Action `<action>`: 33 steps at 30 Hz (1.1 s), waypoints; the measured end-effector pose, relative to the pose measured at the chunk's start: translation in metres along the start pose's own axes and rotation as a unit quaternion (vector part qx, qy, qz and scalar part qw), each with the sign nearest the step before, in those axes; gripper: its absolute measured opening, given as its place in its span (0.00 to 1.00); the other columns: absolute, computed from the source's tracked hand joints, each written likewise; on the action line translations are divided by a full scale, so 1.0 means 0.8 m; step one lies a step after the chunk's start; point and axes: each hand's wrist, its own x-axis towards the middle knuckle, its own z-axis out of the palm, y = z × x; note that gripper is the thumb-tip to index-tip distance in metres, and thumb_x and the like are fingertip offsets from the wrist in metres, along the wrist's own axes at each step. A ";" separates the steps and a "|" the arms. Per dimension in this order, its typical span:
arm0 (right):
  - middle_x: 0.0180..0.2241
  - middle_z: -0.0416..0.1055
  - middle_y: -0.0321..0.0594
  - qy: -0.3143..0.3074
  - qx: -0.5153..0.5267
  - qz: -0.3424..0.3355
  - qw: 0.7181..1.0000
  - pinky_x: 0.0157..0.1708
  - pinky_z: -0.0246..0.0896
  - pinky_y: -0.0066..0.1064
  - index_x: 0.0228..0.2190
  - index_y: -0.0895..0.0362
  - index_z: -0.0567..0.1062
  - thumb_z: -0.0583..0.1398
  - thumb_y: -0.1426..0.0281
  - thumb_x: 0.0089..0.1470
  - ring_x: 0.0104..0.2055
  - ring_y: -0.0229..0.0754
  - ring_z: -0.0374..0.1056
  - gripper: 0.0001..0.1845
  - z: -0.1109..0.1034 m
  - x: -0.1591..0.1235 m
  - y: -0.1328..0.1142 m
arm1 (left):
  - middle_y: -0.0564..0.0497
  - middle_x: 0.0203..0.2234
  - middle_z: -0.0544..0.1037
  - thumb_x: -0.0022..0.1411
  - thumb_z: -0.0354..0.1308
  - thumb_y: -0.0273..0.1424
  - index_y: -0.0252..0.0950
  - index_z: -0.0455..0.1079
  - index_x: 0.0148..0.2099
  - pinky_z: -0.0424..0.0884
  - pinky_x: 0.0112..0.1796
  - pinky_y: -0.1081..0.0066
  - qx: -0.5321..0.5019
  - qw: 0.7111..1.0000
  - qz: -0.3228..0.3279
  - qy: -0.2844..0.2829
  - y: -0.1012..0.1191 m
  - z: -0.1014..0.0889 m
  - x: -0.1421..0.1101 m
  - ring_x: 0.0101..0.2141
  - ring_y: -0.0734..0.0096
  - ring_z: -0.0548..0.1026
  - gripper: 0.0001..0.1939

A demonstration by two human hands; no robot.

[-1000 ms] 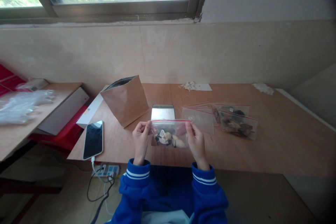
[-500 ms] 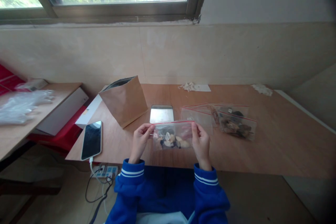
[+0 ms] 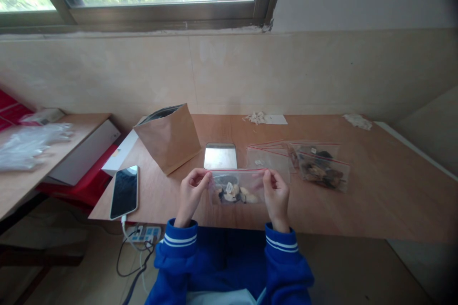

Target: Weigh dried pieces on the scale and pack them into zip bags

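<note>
Both hands have drifted slightly right and lower since the earlier frames, the bag's red strip now level. Left hand (image 3: 192, 190) and right hand (image 3: 275, 191) each pinch a top corner of the small clear zip-top plastic bag (image 3: 236, 187) of dark and pale dried pieces, holding it just above the near edge of the wooden table (image 3: 375, 200). It looks light, limp and slippery, best held by the stiffer seal strip. Behind sit a small silver tray (image 3: 220, 156), a brown paper bag (image 3: 169, 137) and more filled clear bags (image 3: 318, 164).
</note>
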 end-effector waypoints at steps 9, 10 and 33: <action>0.58 0.65 0.45 -0.160 -0.257 -0.315 0.900 0.62 0.46 0.50 0.55 0.52 0.67 0.56 0.66 0.61 0.64 0.52 0.55 0.21 0.018 0.010 -0.092 | 0.50 0.29 0.78 0.60 0.62 0.35 0.36 0.75 0.35 0.72 0.34 0.74 0.074 0.990 0.112 -0.053 0.030 0.005 0.000 0.32 0.70 0.76 0.08; 0.57 0.67 0.44 -0.181 -0.260 -0.335 0.887 0.62 0.44 0.50 0.53 0.52 0.69 0.57 0.65 0.60 0.63 0.52 0.56 0.19 0.026 0.012 -0.100 | 0.50 0.30 0.78 0.60 0.61 0.34 0.36 0.75 0.35 0.71 0.34 0.74 0.084 0.986 0.130 -0.064 0.034 0.005 0.001 0.32 0.70 0.75 0.07; 0.28 0.75 0.36 -0.280 -0.176 -0.324 0.886 0.42 0.55 0.34 0.31 0.55 0.73 0.55 0.67 0.63 0.32 0.39 0.69 0.10 0.036 0.028 -0.120 | 0.49 0.35 0.78 0.66 0.54 0.28 0.41 0.77 0.42 0.71 0.38 0.70 0.152 0.952 0.266 -0.020 0.048 0.013 -0.016 0.37 0.68 0.75 0.10</action>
